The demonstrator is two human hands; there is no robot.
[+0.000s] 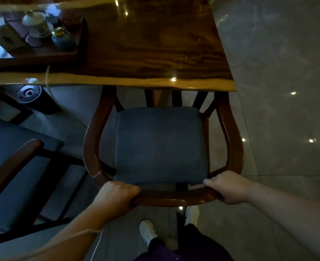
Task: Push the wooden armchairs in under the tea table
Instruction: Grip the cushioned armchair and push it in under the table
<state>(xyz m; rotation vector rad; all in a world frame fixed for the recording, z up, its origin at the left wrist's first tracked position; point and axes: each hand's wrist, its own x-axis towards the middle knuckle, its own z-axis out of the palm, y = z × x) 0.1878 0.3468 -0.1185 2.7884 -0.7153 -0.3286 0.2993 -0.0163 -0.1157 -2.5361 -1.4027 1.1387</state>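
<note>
Gripping the curved back rail of the wooden armchair (pixel 163 155), your left hand (pixel 116 196) and right hand (pixel 228 187) are each clenched around it at opposite ends. The chair's front tucks just under the edge of the tea table (pixel 155 46); its blue cushion (pixel 161 144) stays mostly exposed.
</note>
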